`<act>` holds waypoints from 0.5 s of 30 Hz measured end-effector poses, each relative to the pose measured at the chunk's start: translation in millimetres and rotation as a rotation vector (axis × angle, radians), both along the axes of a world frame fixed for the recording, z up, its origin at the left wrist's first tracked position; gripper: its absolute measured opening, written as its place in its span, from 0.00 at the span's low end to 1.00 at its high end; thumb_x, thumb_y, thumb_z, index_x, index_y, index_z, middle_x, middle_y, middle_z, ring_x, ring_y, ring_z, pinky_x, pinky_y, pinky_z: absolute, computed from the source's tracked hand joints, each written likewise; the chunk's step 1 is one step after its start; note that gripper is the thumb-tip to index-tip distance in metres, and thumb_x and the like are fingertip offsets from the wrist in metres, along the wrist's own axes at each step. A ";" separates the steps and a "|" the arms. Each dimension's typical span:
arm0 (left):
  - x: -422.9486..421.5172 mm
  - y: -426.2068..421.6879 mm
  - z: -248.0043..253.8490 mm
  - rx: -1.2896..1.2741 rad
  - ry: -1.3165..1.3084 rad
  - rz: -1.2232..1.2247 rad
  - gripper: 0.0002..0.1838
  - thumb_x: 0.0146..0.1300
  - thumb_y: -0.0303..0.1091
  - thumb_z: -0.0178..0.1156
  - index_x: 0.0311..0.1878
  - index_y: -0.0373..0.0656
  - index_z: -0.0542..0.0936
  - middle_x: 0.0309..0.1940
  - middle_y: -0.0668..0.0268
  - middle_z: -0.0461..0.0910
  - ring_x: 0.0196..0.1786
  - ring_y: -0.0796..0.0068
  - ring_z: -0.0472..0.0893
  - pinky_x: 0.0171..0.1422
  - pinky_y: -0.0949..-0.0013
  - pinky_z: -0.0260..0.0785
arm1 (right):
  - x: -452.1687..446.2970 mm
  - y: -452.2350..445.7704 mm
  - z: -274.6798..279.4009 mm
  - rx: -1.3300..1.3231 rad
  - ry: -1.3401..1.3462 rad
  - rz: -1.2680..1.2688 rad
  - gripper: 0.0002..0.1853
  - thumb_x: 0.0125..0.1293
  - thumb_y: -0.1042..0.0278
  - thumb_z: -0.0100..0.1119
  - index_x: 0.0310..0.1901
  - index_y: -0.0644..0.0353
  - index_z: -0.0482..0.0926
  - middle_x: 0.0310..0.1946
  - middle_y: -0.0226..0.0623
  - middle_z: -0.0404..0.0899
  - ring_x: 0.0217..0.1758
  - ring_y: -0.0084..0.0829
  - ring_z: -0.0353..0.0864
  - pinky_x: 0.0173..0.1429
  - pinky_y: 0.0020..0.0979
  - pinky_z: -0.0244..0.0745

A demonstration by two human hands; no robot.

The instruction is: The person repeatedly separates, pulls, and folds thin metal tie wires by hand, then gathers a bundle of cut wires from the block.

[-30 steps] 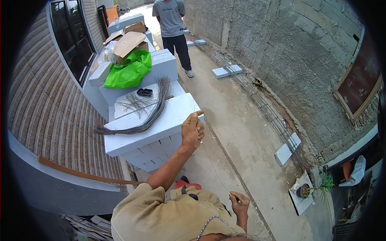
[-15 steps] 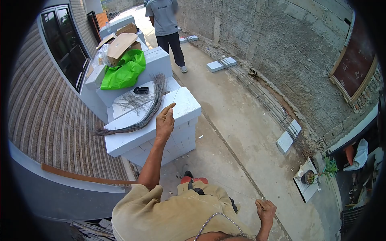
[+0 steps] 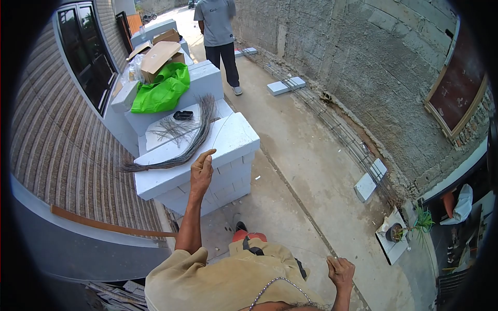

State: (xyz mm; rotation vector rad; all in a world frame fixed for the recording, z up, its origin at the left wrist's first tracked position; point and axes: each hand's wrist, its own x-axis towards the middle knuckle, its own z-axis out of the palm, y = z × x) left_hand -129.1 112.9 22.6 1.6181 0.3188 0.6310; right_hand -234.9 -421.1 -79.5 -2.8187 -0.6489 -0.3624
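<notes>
My left hand (image 3: 201,171) is raised in front of the white block stack (image 3: 228,136), its thumb and forefinger pinched on a thin wire (image 3: 216,136). The wire curves up from the fingertips over the top block. Beside it lies a long bent bundle of wires (image 3: 198,139), with loose shorter wires (image 3: 175,129) and a small black object (image 3: 182,115) close by. My right hand (image 3: 341,271) is low on the right above the concrete floor, fingers closed; whatever they hold is too small to make out.
A green bag (image 3: 162,92) and open cardboard box (image 3: 160,57) sit on blocks behind. A person (image 3: 220,44) stands farther back. Steel rebar (image 3: 332,120) runs along the wall over white blocks (image 3: 286,85). A potted plant (image 3: 398,232) stands at right.
My left hand has come lower and slightly left, closer to my body, with the wire end. My right hand has hardly moved, its fingers still closed.
</notes>
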 end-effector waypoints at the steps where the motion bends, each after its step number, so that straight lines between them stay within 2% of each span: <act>1: -1.7 -11.8 -1.2 0.026 -0.002 -0.046 0.15 0.72 0.34 0.48 0.54 0.38 0.78 0.14 0.82 0.58 0.16 0.92 0.54 0.19 0.79 0.45 | 7.7 5.5 -13.6 0.006 -0.021 0.042 0.08 0.51 0.67 0.69 0.33 0.50 0.81 0.20 0.28 0.73 0.23 0.30 0.73 0.26 0.33 0.65; 3: -6.4 -40.1 -3.1 0.120 0.008 -0.176 0.15 0.71 0.34 0.48 0.54 0.40 0.78 0.14 0.81 0.57 0.17 0.90 0.54 0.21 0.79 0.47 | 17.1 18.1 -17.8 0.020 -0.058 0.120 0.08 0.51 0.67 0.68 0.34 0.49 0.80 0.21 0.26 0.74 0.24 0.29 0.73 0.27 0.33 0.65; 5: -10.7 -73.4 -5.1 0.237 0.050 -0.376 0.15 0.71 0.35 0.48 0.55 0.42 0.78 0.17 0.77 0.61 0.18 0.88 0.56 0.23 0.77 0.51 | 35.7 56.1 -1.0 0.044 -0.102 0.190 0.08 0.51 0.67 0.68 0.34 0.47 0.80 0.22 0.25 0.74 0.24 0.27 0.72 0.28 0.32 0.65; 6: -14.9 -89.9 -6.0 0.273 0.073 -0.487 0.15 0.71 0.35 0.48 0.55 0.43 0.78 0.18 0.75 0.63 0.19 0.87 0.57 0.24 0.76 0.53 | 43.5 67.9 6.7 -0.099 -0.165 0.212 0.10 0.51 0.66 0.68 0.35 0.45 0.79 0.28 0.25 0.76 0.30 0.28 0.76 0.33 0.32 0.67; 9: -30.9 -124.9 -1.2 0.286 0.185 -0.778 0.15 0.71 0.36 0.48 0.57 0.47 0.77 0.21 0.68 0.69 0.21 0.83 0.60 0.28 0.74 0.59 | 71.8 114.6 76.2 0.232 -0.366 0.383 0.10 0.51 0.65 0.69 0.35 0.45 0.79 0.36 0.28 0.77 0.40 0.33 0.78 0.40 0.35 0.70; 10: -37.9 -132.0 -0.9 0.268 0.220 -0.841 0.15 0.71 0.36 0.48 0.57 0.48 0.77 0.22 0.66 0.71 0.21 0.82 0.61 0.29 0.73 0.61 | 73.2 118.1 88.2 0.174 -0.350 0.392 0.10 0.51 0.65 0.69 0.35 0.46 0.78 0.43 0.30 0.77 0.47 0.38 0.77 0.47 0.38 0.69; 13: -51.1 -137.6 -13.1 0.218 0.187 -0.936 0.15 0.72 0.37 0.48 0.57 0.49 0.76 0.25 0.64 0.75 0.21 0.80 0.64 0.30 0.71 0.63 | 80.0 129.6 104.2 0.208 -0.449 0.382 0.10 0.51 0.65 0.68 0.34 0.46 0.77 0.42 0.31 0.77 0.46 0.38 0.77 0.48 0.40 0.69; 15: -54.1 -130.0 -32.4 0.237 0.071 -0.946 0.15 0.72 0.38 0.47 0.58 0.50 0.76 0.26 0.64 0.77 0.20 0.80 0.65 0.29 0.71 0.63 | 84.2 126.1 85.0 0.247 -0.338 0.404 0.09 0.52 0.67 0.68 0.34 0.48 0.77 0.44 0.32 0.77 0.48 0.39 0.77 0.50 0.40 0.69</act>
